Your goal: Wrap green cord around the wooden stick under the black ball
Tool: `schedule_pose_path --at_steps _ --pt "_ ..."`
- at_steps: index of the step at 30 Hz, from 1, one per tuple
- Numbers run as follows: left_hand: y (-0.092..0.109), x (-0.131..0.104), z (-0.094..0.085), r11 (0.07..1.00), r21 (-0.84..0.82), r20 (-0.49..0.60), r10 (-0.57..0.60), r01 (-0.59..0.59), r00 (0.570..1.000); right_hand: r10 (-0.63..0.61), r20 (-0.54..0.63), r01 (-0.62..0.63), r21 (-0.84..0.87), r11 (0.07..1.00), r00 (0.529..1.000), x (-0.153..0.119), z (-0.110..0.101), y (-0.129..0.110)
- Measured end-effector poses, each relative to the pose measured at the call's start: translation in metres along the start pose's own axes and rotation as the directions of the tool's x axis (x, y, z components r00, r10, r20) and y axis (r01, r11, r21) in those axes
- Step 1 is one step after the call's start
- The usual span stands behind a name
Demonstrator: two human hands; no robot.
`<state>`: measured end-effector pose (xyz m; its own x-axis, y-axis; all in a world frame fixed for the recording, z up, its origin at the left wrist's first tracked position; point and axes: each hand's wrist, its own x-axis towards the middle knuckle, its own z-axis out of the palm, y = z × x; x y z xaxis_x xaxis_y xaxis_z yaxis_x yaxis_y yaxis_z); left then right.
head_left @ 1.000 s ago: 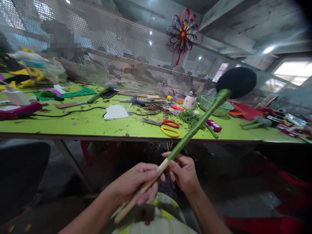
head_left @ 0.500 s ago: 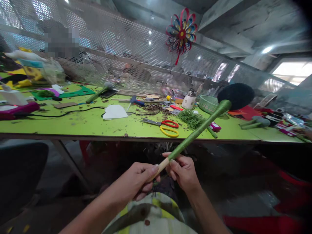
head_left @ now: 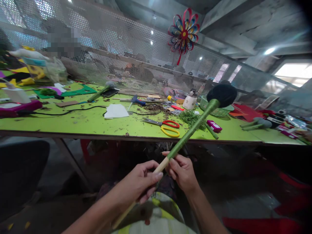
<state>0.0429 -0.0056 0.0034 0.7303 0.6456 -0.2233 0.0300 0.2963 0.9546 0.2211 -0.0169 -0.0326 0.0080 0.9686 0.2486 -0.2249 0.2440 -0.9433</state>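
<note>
A wooden stick [head_left: 161,165] slants up and away from my lap. Its upper length is wound with green yarn [head_left: 187,135] and it ends in a dark, fuzzy round head [head_left: 222,94]. My left hand [head_left: 143,182] is closed around the bare wood, thumb on top, and the stick's lower end passes under it towards my lap. Higher up, my right hand [head_left: 181,169] pinches the stick where the green winding meets the bare wood. Beyond my hands, on the table edge, lie scissors [head_left: 168,126] with red and yellow handles, and a heap of loose green yarn [head_left: 191,117].
The green table [head_left: 73,125] carries a white paper piece [head_left: 116,111], a blue-handled hammer [head_left: 137,101], a white bottle [head_left: 190,100], a green basket [head_left: 219,110] and a magenta box [head_left: 214,126]. A perforated metal screen [head_left: 136,65] stands behind it. A ribbon flower [head_left: 184,34] hangs above.
The stick has turned, its dark head now closer and lower left, and its bare lower end shows below my left hand. My left hand has shifted slightly along the stick.
</note>
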Motion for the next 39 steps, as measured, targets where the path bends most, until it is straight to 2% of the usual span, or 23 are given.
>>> schedule_pose_path --at_steps 2,5,8,10,12,14,15,16,17,18,19,21,23,25,27,29,31,32,34,35,36,37,39 --pt "0.000 -0.002 0.000 1.000 -0.004 0.013 0.007 -0.007 1.000 -0.006 0.023 0.006 0.002 1.000 1.000 -0.001 0.000 -0.002" --pt "0.000 -0.002 -0.004 0.995 -0.100 0.073 -0.023 0.031 0.997 -0.014 0.040 0.014 0.001 1.000 0.999 -0.003 0.001 -0.007" --pt "-0.003 0.002 -0.011 0.980 -0.191 0.161 -0.031 0.062 0.986 -0.013 0.025 0.013 0.001 1.000 1.000 -0.003 0.003 -0.007" --pt "-0.008 0.007 -0.013 0.983 -0.173 0.183 -0.027 0.060 0.983 -0.011 -0.002 0.011 0.000 1.000 1.000 -0.001 0.003 -0.004" --pt "-0.012 0.012 -0.012 0.999 -0.035 0.086 -0.035 0.039 0.996 -0.012 -0.040 0.012 -0.005 1.000 0.999 0.002 0.004 0.000" --pt "-0.016 0.014 -0.009 0.973 0.226 -0.157 0.070 -0.033 0.985 -0.022 -0.069 0.021 -0.011 1.000 0.997 0.005 0.004 0.003" --pt "-0.017 0.013 -0.007 0.924 0.377 -0.277 0.181 -0.066 0.944 -0.029 -0.072 0.028 -0.015 1.000 0.997 0.006 0.004 0.003" --pt "-0.017 0.012 -0.005 0.856 0.510 -0.351 0.298 -0.086 0.888 -0.036 -0.070 0.034 -0.020 0.999 0.997 0.007 0.004 0.003" --pt "-0.017 0.010 -0.003 0.787 0.609 -0.376 0.396 -0.098 0.838 -0.041 -0.062 0.040 -0.024 0.999 0.997 0.007 0.004 0.003" --pt "-0.016 0.007 -0.002 0.739 0.665 -0.367 0.451 -0.109 0.813 -0.046 -0.053 0.044 -0.029 0.999 0.998 0.007 0.004 0.002" --pt "-0.014 0.005 -0.001 0.722 0.680 -0.344 0.465 -0.125 0.816 -0.047 -0.043 0.046 -0.030 0.998 0.998 0.006 0.004 0.002" --pt "-0.011 0.001 0.000 0.776 0.612 -0.300 0.409 -0.155 0.862 -0.050 -0.031 0.049 -0.025 0.998 0.998 0.004 0.003 0.001" --pt "-0.008 -0.001 -0.001 0.886 0.443 -0.272 0.276 -0.134 0.922 -0.055 -0.028 0.055 -0.007 0.998 0.998 0.002 0.003 0.000" --pt "-0.006 -0.001 -0.002 0.969 0.238 -0.207 0.112 -0.061 0.972 -0.055 -0.023 0.056 0.013 0.998 0.998 0.000 0.004 -0.001" --pt "-0.005 0.000 -0.004 0.995 0.100 -0.118 0.012 0.000 0.993 -0.051 -0.018 0.051 0.022 0.998 0.999 0.000 0.006 -0.003" --pt "-0.005 0.001 -0.006 0.995 0.098 -0.083 -0.012 0.020 0.996 -0.046 -0.035 0.047 0.013 0.999 0.998 0.001 0.009 -0.004" --pt "-0.007 0.002 -0.005 0.973 0.229 -0.141 0.055 -0.021 0.988 -0.041 -0.072 0.041 -0.001 0.999 0.997 0.002 0.010 -0.004" --pt "-0.007 0.003 -0.004 0.941 0.333 -0.200 0.142 -0.069 0.970 -0.038 -0.086 0.038 -0.004 0.999 0.996 0.003 0.010 -0.003" --pt "-0.009 0.002 -0.001 0.825 0.541 -0.296 0.366 -0.161 0.883 -0.034 -0.099 0.034 -0.007 0.999 0.994 0.004 0.009 -0.002" --pt "-0.008 0.001 0.001 0.765 0.614 -0.309 0.460 -0.195 0.833 -0.033 -0.100 0.033 -0.009 0.999 0.994 0.004 0.008 -0.001" --pt "-0.008 0.000 0.002 0.725 0.653 -0.297 0.514 -0.221 0.805 -0.032 -0.098 0.031 -0.012 0.999 0.995 0.003 0.007 -0.001" --pt "-0.006 -0.001 0.003 0.720 0.651 -0.273 0.515 -0.238 0.813 -0.030 -0.092 0.028 -0.015 0.999 0.995 0.002 0.006 -0.001" --pt "-0.003 -0.004 0.001 0.807 0.541 -0.196 0.397 -0.239 0.896 -0.032 -0.073 0.031 -0.016 0.999 0.997 0.000 0.005 -0.003"
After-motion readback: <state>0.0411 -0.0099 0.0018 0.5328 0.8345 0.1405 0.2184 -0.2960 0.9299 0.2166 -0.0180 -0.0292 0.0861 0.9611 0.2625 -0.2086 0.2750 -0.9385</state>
